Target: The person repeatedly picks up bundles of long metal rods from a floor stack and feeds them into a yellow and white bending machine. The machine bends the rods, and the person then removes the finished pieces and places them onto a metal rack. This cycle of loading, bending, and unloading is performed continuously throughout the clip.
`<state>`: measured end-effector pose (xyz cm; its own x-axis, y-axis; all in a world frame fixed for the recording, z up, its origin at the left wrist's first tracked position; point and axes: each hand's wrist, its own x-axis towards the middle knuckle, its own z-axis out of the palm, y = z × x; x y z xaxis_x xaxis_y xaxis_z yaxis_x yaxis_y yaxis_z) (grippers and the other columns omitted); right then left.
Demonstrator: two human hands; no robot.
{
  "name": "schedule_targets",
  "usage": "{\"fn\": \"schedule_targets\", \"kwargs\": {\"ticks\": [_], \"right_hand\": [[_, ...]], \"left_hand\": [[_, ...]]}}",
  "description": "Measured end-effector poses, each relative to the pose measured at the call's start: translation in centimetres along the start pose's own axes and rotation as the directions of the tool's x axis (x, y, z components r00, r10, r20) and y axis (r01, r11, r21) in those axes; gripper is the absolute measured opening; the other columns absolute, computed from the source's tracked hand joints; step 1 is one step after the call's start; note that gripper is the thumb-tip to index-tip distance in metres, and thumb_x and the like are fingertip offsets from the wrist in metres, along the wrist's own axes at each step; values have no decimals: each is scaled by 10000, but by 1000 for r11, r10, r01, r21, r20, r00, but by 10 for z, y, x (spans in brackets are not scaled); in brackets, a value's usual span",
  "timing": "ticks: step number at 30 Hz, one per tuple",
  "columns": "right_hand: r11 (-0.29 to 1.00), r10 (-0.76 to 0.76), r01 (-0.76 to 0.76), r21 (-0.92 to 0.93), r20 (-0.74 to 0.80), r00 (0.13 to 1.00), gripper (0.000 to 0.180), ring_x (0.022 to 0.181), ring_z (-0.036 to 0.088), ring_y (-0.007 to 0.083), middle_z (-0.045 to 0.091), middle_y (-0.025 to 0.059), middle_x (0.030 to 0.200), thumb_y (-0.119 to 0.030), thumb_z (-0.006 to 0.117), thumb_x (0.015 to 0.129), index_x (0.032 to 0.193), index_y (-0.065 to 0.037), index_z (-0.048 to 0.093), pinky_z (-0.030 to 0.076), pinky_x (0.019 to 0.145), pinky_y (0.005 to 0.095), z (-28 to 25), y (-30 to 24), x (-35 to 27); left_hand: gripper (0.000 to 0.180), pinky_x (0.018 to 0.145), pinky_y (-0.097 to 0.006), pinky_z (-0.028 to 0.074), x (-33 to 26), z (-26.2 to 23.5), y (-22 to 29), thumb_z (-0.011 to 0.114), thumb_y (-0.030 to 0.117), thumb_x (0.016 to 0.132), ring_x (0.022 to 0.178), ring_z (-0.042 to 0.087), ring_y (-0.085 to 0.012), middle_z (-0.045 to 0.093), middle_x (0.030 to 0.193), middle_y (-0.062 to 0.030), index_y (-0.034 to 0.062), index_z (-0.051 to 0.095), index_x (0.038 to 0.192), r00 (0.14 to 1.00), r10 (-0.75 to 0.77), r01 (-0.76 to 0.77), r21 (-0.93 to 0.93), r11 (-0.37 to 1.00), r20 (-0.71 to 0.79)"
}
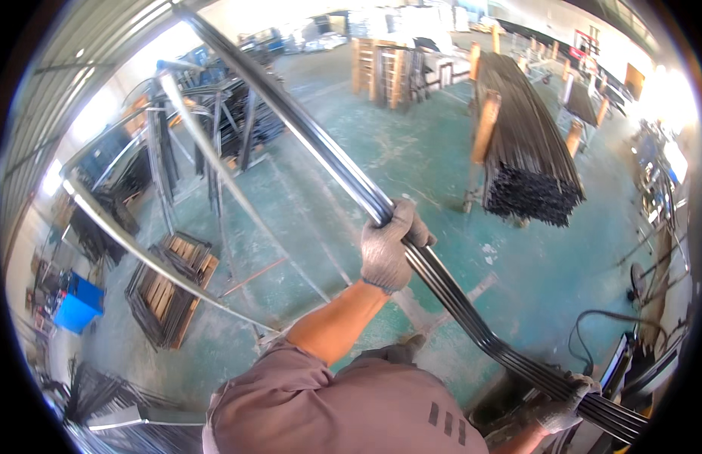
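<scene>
A bundle of several long, shiny dark metal bars [451, 293] runs slantwise across the view, from the upper left down to the lower right. Around the middle of it, my left hand [390, 244] is closed in a grey knit work glove. My right hand [566, 407], gloved the same way, grips the bundle near its lower right end. The palms and the undersides of the bars are hidden. My left forearm reaches out ahead of me, while the right one shows only in part at the lower edge.
A large stack of dark bars [529, 140] lies between wooden posts ahead right. Pale metal rails [222, 178] slant across the left side. Frames lie on a wooden pallet [169, 291], with a blue bin [80, 304] farther left. A black cable [582, 321] loops at right.
</scene>
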<state>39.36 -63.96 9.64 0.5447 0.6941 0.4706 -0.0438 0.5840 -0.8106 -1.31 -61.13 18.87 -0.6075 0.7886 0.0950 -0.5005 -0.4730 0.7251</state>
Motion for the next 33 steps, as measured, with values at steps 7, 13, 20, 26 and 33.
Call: {"fn": "schedule_targets", "kwargs": {"ticks": [7,13,20,26,33], "right_hand": [[993,90,-77,86,-157,983,235,728,514,102,545,39,816,-198,562,1006,1136,-4,535,422,627,235,67,-29,-2],[977,51,-96,-188,-234,971,147,676,586,229,604,111,773,-191,617,908,950,-51,603,506,603,376,62,11,-16],[953,299,-300,30,-229,926,171,742,587,294,600,159,893,-189,546,922,955,-22,563,501,646,462,127,14,-54],[988,141,-134,-70,108,984,192,608,539,193,563,98,734,-193,572,961,953,-2,554,464,540,338,190,-39,-25],[998,45,-55,-2,613,789,258,518,379,18,452,-42,675,-192,582,977,1159,-12,552,279,442,189,338,-74,-10]], "left_hand": [[112,616,-400,513,-8,-44,47,614,146,951,615,541,-186,533,705,-52,56,553,979,999,28,-29,-19,999,-43],[141,619,-379,510,7,-48,58,649,145,938,585,527,-166,523,700,-32,45,551,931,997,-19,22,-28,999,81],[142,587,-367,502,15,-76,104,622,156,959,584,524,-159,514,679,-38,42,546,921,992,103,-105,19,994,71],[158,612,-411,500,-17,-151,105,601,163,963,617,519,-217,508,677,-61,63,535,861,949,71,-108,-103,989,-308],[132,611,-422,488,5,-239,95,544,118,969,601,482,-216,475,678,-53,59,543,851,730,-259,-90,-464,881,-632]]}}
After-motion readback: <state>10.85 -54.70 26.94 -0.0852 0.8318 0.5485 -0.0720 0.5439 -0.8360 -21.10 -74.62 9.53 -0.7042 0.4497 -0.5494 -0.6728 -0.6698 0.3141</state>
